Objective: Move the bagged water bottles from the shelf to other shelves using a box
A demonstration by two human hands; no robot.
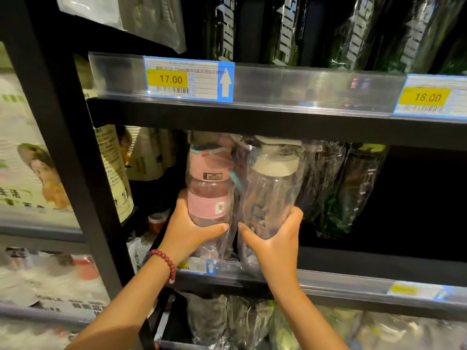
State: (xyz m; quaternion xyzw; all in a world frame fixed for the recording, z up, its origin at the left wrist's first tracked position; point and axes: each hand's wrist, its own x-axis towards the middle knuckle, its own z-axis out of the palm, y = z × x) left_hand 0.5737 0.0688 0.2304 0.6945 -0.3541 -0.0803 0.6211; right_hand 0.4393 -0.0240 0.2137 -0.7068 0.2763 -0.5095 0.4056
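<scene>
Middle shelf (353, 256): left hand (188, 228) grips a bagged pink bottle (209, 193); right hand (274, 236) grips a bagged clear bottle (273, 188) beside it, bags touching. Both stand near the front edge. Dark bagged bottles (341, 183) lean just right; beyond them, open shelf.

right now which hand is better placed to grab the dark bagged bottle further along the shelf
Right. The right hand, gripping the clear bottle, is next to the dark bagged bottle. The left hand holds the pink bottle, farther away.
</scene>
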